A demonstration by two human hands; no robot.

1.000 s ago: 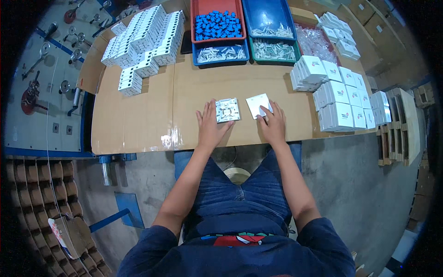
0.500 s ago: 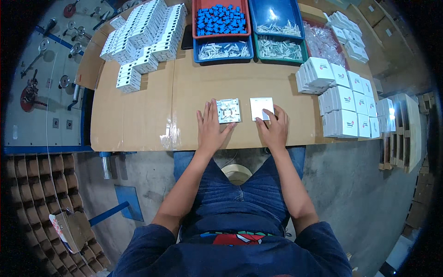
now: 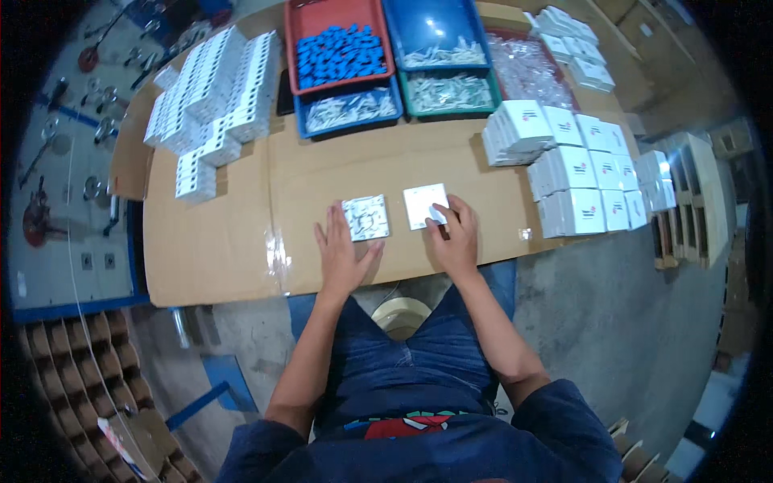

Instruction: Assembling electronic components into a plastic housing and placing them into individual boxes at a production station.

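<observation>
My left hand (image 3: 341, 256) lies flat on the cardboard with its fingers stretched out. Its fingers rest along the left side of a square white plate with metal parts showing on its face (image 3: 365, 218), perhaps the inner side of a wall switch or socket. To the right of that lies a smooth white square plate (image 3: 423, 201). My right hand (image 3: 456, 241) has its thumb and bent forefinger closed at this plate's lower right corner. A small pale patch shows by these fingertips; I cannot tell whether it is a separate piece.
Stacked white modules (image 3: 211, 105) stand at the back left. Behind are a red tray of blue parts (image 3: 385, 36), a blue tray (image 3: 303, 121) and a green tray (image 3: 493, 95) of small pale pieces, and clear plastic bags (image 3: 527, 68). White boxes (image 3: 581, 167) are piled on the right.
The whole view has shifted and tilted slightly, so the table sits lower and further left. Both hands keep nearly the same places beside the two square plates.
</observation>
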